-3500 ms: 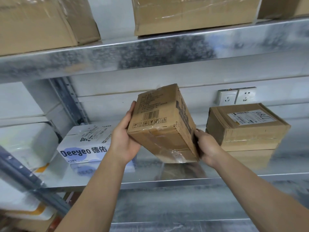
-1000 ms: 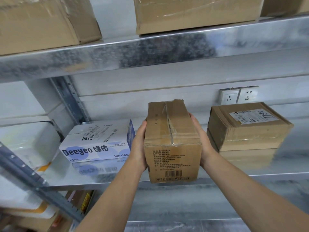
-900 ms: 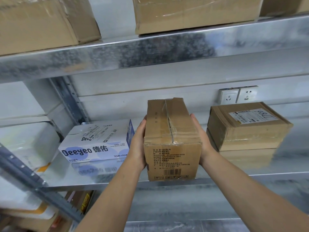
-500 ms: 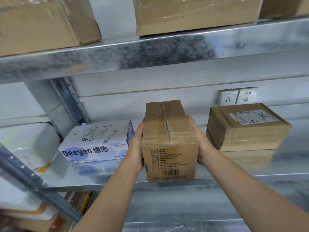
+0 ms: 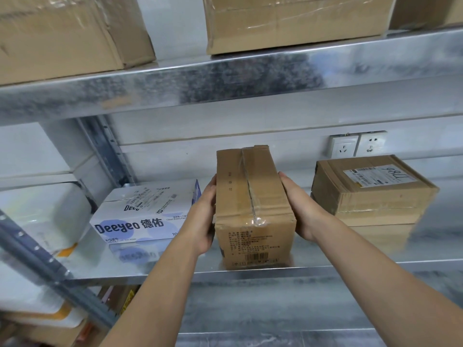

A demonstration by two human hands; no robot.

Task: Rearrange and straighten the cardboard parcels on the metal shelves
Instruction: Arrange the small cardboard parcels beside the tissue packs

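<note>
The left hand (image 5: 203, 216) and right hand (image 5: 298, 211) press flat-fingered against the sides of the box (image 5: 250, 196), which seems just set on the shelf (image 5: 150, 266) near the labelled parcel (image 5: 370, 191); it probably next needs pushing back square.

The narrow brown cardboard parcel (image 5: 253, 196) stands at the front edge of the middle metal shelf (image 5: 150, 269), with the left hand (image 5: 203, 216) on its left side and the right hand (image 5: 298, 209) on its right side. The white printed carton (image 5: 147, 211) lies to its left. The flat brown labelled parcel (image 5: 373, 191) lies to its right, further back from the edge.
</note>
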